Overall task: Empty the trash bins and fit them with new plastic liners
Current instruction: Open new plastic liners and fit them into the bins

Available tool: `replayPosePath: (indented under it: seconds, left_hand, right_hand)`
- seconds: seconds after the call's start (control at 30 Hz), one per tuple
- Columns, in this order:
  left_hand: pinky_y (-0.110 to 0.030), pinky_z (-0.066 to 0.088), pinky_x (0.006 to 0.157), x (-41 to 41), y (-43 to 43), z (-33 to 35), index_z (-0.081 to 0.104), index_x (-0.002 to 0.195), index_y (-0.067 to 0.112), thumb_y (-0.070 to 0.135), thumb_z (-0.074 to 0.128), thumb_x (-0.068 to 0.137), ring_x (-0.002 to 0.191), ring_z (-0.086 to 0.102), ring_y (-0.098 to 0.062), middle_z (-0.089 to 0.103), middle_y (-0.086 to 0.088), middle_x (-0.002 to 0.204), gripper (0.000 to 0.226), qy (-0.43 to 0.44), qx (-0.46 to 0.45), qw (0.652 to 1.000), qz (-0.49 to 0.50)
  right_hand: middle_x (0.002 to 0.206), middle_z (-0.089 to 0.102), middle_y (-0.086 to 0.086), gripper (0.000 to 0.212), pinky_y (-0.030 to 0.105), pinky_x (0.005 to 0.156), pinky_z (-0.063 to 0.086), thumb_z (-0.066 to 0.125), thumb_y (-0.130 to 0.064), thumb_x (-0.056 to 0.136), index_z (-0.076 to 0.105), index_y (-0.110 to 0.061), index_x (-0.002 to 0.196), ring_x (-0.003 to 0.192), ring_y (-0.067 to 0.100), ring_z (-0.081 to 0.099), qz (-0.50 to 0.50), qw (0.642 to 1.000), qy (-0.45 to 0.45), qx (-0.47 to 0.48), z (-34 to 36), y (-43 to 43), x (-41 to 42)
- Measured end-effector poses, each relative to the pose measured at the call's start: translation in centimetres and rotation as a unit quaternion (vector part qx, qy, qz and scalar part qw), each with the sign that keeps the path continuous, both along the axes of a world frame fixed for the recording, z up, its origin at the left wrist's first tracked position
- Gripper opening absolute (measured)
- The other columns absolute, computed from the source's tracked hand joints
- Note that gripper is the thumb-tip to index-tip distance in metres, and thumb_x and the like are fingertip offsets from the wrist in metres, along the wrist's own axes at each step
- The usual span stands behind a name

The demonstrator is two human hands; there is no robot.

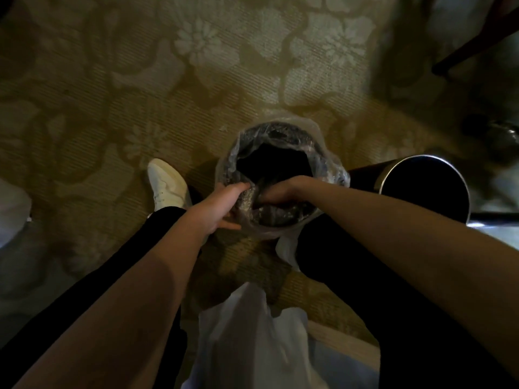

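Observation:
A round dark trash bin stands on the carpet in front of me, with a clear plastic liner draped over its rim. My left hand grips the liner at the bin's near left rim, thumb outside and fingers curled over the edge. My right hand reaches into the bin's near side and holds a fold of the same liner. A second dark bin with a metal rim and no liner stands just to the right.
White plastic bags hang below my arms near my body. My white shoe stands left of the bin on the flowered carpet. Dark furniture legs are at the upper right.

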State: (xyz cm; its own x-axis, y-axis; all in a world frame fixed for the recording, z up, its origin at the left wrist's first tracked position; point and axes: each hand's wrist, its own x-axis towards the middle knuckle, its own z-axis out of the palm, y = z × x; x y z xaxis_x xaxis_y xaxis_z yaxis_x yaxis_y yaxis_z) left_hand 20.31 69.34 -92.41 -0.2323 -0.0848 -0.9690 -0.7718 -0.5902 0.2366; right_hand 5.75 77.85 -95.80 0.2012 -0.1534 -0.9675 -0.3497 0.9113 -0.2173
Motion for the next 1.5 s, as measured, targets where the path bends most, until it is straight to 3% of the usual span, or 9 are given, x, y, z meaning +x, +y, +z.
replayPosePath:
  seconds: [0.2, 0.3, 0.47, 0.63, 0.77, 0.97, 1.13, 1.33, 1.5]
  left_hand:
    - [-0.048, 0.057, 0.085, 0.1, -1.2, -1.2, 0.028, 0.148, 0.036, 0.054, 0.063, 0.088, 0.106, 0.058, -0.027, 0.051, -0.004, 0.134, 0.072, 0.005, 0.022, 1.000, -0.017]
    - [-0.052, 0.055, 0.090, 0.1, -1.6, -1.3, 0.028, 0.147, 0.037, 0.056, 0.063, 0.087, 0.112, 0.055, -0.028, 0.048, -0.003, 0.138, 0.072, 0.011, 0.020, 0.999, -0.029]
    - [-0.054, 0.051, 0.095, 0.1, -1.7, -1.5, 0.018, 0.151, 0.041, 0.056, 0.063, 0.086, 0.130, 0.047, -0.032, 0.037, -0.002, 0.152, 0.081, 0.020, 0.012, 0.999, -0.034]
    - [-0.054, 0.050, 0.096, 0.6, -1.4, -2.0, 0.018, 0.152, 0.040, 0.055, 0.064, 0.085, 0.132, 0.045, -0.030, 0.037, -0.001, 0.153, 0.082, 0.009, 0.001, 0.999, -0.036]
    - [-0.052, 0.051, 0.097, 0.4, -1.8, -2.0, 0.021, 0.153, 0.036, 0.050, 0.064, 0.088, 0.132, 0.046, -0.028, 0.039, 0.000, 0.152, 0.079, 0.008, -0.007, 0.999, -0.040]
    - [-0.042, 0.049, 0.100, 0.1, -2.0, -1.0, 0.032, 0.150, 0.019, 0.041, 0.059, 0.095, 0.127, 0.051, -0.026, 0.048, -0.005, 0.144, 0.065, -0.013, -0.016, 0.998, -0.054]
    - [-0.040, 0.043, 0.107, 0.1, -1.8, 0.5, 0.043, 0.144, 0.010, 0.038, 0.056, 0.097, 0.122, 0.052, -0.026, 0.053, -0.007, 0.136, 0.056, -0.028, -0.063, 0.992, -0.109]
    - [-0.033, 0.040, 0.102, 0.0, -0.1, 2.2, 0.042, 0.147, 0.010, 0.041, 0.055, 0.098, 0.132, 0.046, -0.028, 0.046, -0.006, 0.147, 0.059, -0.035, -0.078, 0.976, -0.199]
    - [-0.035, 0.033, 0.110, 0.6, 1.7, 1.7, 0.039, 0.149, 0.012, 0.052, 0.052, 0.095, 0.141, 0.035, -0.026, 0.036, -0.004, 0.156, 0.068, -0.049, -0.054, 0.949, -0.308]
  right_hand:
    - [0.143, 0.045, 0.010, 0.066, 0.041, 0.116, 0.032, 0.055, -0.050, 0.096, 0.037, -0.010, 0.146, 0.134, 0.032, 0.042, -0.037, 0.991, 0.027, 0.126, -4.6, 1.0, -0.5]
    - [0.149, 0.045, 0.011, 0.060, 0.043, 0.115, 0.034, 0.050, -0.044, 0.099, 0.037, -0.015, 0.150, 0.134, 0.032, 0.045, 0.067, 0.993, 0.070, 0.068, -6.9, 1.2, 0.3]
    - [0.164, 0.018, 0.006, 0.078, 0.044, 0.120, 0.022, 0.050, -0.057, 0.095, 0.016, -0.026, 0.158, 0.149, 0.030, 0.022, 0.220, 0.955, 0.192, -0.049, -9.9, 1.1, 0.3]
    - [0.166, 0.004, 0.007, 0.088, 0.050, 0.119, 0.023, 0.035, -0.075, 0.090, 0.005, -0.028, 0.158, 0.150, 0.035, 0.012, 0.260, 0.926, 0.256, -0.101, -11.6, 0.2, 0.0]
    - [0.163, 0.021, 0.008, 0.079, 0.043, 0.115, 0.032, 0.038, -0.069, 0.093, 0.019, -0.026, 0.157, 0.145, 0.034, 0.029, 0.245, 0.925, 0.245, -0.154, -11.5, 0.1, -0.7]
    - [0.123, 0.062, 0.015, 0.040, 0.038, 0.081, 0.050, 0.046, -0.040, 0.100, 0.053, -0.013, 0.130, 0.108, 0.034, 0.062, 0.378, 0.820, 0.295, -0.312, -4.6, 0.4, -3.0]
    - [0.099, 0.067, 0.014, 0.029, 0.036, 0.063, 0.043, 0.047, -0.036, 0.098, 0.059, -0.010, 0.102, 0.088, 0.036, 0.065, 0.318, 0.788, 0.336, -0.406, 3.2, 3.9, -6.4]
    - [0.098, 0.068, 0.020, 0.034, 0.036, 0.072, 0.047, 0.054, -0.036, 0.096, 0.067, -0.005, 0.094, 0.093, 0.036, 0.066, 0.226, 0.878, 0.320, -0.276, 5.8, 7.9, -9.6]
    - [0.079, 0.075, 0.003, 0.019, 0.025, 0.067, 0.045, 0.065, -0.021, 0.087, 0.078, -0.015, 0.076, 0.073, 0.019, 0.066, 0.139, 0.938, 0.202, -0.246, 5.1, 8.9, -10.7]
